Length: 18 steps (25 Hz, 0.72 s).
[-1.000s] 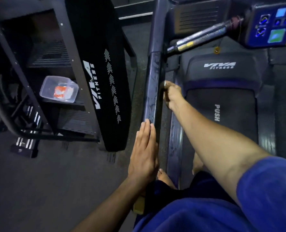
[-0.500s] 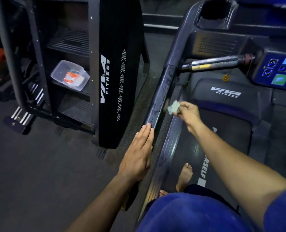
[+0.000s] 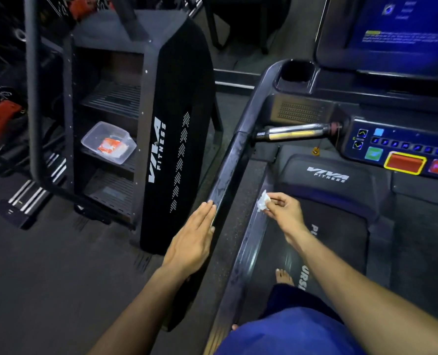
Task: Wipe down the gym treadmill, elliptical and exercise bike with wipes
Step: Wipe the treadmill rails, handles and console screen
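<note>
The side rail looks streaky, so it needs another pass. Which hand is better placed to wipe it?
Right. The right hand already pinches the wipe beside the side rail; the left hand lies flat against the rail, holding nothing.

- Small crumpled white wipe (image 3: 262,203), pale against the black treadmill belt (image 3: 335,234) that carries white lettering.
- Left of the belt, a glossy dark handrail (image 3: 228,180) streaked with wet sheen.
- Above the belt, a dark blue control panel (image 3: 402,147) with a green button, a light blue one and a red button edged in yellow.
- Far left of the belt, a tall black side panel (image 3: 179,139) with white lettering and white dotted arrow patterns.
- Beside that panel, a clear plastic tub (image 3: 109,142) holding an orange-and-white packet.
</note>
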### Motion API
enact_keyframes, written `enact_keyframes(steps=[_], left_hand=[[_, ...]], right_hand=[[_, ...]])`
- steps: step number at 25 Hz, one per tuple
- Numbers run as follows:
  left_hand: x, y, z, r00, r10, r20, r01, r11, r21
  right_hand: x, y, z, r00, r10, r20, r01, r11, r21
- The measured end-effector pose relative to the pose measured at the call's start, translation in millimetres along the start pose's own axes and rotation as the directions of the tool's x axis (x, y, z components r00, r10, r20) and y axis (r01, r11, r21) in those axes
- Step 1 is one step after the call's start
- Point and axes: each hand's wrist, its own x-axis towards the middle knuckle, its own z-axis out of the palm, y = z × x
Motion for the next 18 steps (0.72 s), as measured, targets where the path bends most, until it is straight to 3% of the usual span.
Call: enact_keyframes(steps=[7, 10, 14, 18], left_hand=[[17, 3, 3, 0.998, -0.012, 0.069, 0.017, 0.998, -0.064], [17, 4, 1, 0.999, -0.017, 0.042, 0.02, 0.998, -0.067], [16, 4, 1, 0.998, -0.029, 0.058, 0.033, 0.997, -0.064], [17, 3, -1, 0.996, -0.035, 0.077, 0.039, 0.997, -0.062]], right_hand=[[103, -27, 39, 0.983, -0.164, -0.079, 0.139, 0.957, -0.254], [124, -36, 63, 0.981, -0.165, -0.103, 0.127, 0.943, -0.308], [95, -18, 77, 0.986, -0.127, -0.105, 0.089, 0.946, -0.311], [32, 13, 74, 0.991, -0.118, 0.07, 0.135, 0.932, -0.335]])
